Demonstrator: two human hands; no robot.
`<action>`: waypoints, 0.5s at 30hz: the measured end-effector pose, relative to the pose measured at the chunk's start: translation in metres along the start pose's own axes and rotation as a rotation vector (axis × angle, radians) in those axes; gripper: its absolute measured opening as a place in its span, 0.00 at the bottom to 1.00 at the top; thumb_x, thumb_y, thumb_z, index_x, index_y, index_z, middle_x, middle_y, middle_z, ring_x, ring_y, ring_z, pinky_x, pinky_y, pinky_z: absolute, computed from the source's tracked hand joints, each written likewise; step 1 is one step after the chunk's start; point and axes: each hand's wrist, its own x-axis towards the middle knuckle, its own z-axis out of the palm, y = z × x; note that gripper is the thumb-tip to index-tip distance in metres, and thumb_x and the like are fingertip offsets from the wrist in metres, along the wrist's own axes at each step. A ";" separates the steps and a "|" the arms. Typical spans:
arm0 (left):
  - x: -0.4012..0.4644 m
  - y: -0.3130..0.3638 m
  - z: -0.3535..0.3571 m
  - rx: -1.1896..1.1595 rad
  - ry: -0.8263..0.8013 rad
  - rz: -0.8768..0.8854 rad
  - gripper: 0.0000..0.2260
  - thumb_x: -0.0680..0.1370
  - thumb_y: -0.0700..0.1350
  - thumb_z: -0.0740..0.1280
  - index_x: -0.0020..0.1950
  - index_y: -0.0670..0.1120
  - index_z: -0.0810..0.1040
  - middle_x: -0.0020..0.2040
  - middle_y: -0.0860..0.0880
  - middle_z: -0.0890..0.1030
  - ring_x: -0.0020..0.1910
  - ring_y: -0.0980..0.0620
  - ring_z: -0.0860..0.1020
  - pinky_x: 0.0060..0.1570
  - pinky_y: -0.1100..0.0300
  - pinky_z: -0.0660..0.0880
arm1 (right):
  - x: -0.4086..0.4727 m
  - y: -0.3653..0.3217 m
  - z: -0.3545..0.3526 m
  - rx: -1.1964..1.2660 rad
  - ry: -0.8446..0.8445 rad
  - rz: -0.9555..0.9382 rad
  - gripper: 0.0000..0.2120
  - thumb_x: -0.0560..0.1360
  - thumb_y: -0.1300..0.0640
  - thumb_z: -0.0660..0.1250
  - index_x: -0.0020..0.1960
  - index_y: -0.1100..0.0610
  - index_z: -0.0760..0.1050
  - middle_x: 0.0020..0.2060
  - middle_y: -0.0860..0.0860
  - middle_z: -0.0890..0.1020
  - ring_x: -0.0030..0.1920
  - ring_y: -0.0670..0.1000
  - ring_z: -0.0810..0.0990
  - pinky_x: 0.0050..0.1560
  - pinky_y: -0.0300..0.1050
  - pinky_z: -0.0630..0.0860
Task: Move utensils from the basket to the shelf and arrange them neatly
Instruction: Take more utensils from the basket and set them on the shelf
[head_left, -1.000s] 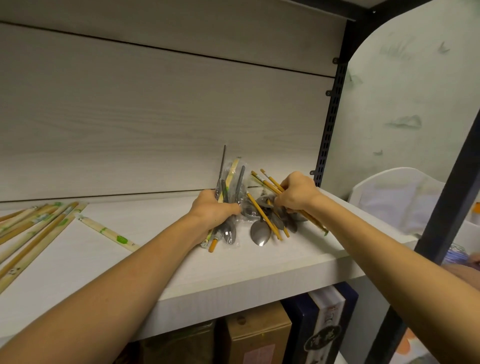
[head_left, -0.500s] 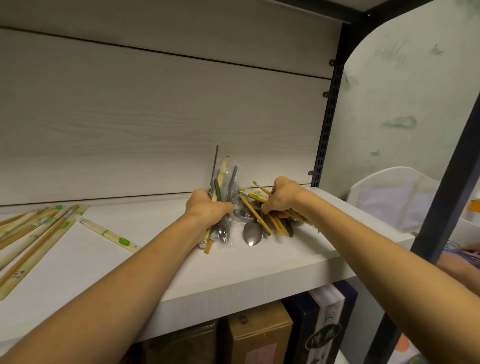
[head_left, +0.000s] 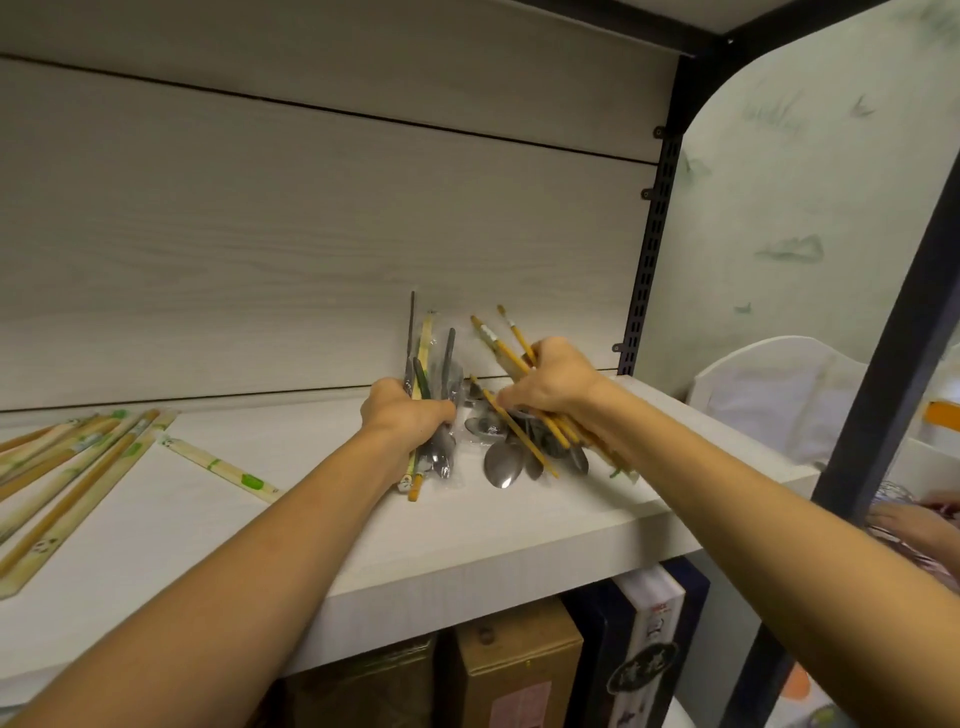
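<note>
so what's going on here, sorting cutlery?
A person is sorting utensils on a white shelf. The left hand grips a bundle of plastic-wrapped cutlery; the right hand grips a bunch of yellow chopsticks. Loose metal spoons lie on the shelf between and under the hands. Wrapped chopsticks already lie in a rough row at the shelf's left end. The basket isn't clearly in view.

Soft, dim, warm-greenish indoor light, nothing harsh. The pale wood-grain shelf board (head_left: 519, 525) is lit evenly, with only faint shadows under the forearms. Below that board the cardboard boxes (head_left: 519, 670) sink into deep shade. A small glint shows on the steel spoon bowl (head_left: 503, 464) on the board. Wide-angle bending curves the black metal upright (head_left: 649, 249) right of the board; edges look soft.
</note>
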 end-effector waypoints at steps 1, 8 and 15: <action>0.000 0.000 -0.001 0.012 0.008 0.005 0.14 0.64 0.39 0.75 0.48 0.40 0.78 0.43 0.40 0.83 0.43 0.41 0.83 0.47 0.46 0.81 | -0.001 0.000 0.006 -0.079 -0.013 -0.002 0.15 0.68 0.55 0.75 0.46 0.59 0.72 0.39 0.53 0.77 0.37 0.51 0.76 0.32 0.42 0.73; -0.001 -0.001 -0.003 0.074 -0.018 0.081 0.17 0.66 0.39 0.75 0.53 0.44 0.76 0.47 0.44 0.82 0.45 0.45 0.81 0.49 0.50 0.80 | 0.000 0.002 0.018 -0.193 0.011 -0.011 0.13 0.67 0.57 0.76 0.43 0.58 0.71 0.38 0.53 0.76 0.35 0.50 0.74 0.30 0.41 0.72; -0.002 0.000 -0.005 0.056 -0.003 0.096 0.18 0.67 0.39 0.74 0.55 0.44 0.75 0.48 0.43 0.81 0.44 0.45 0.81 0.47 0.51 0.80 | 0.002 0.008 0.015 -0.040 0.089 0.011 0.14 0.67 0.51 0.75 0.41 0.59 0.74 0.35 0.53 0.76 0.35 0.52 0.74 0.34 0.44 0.72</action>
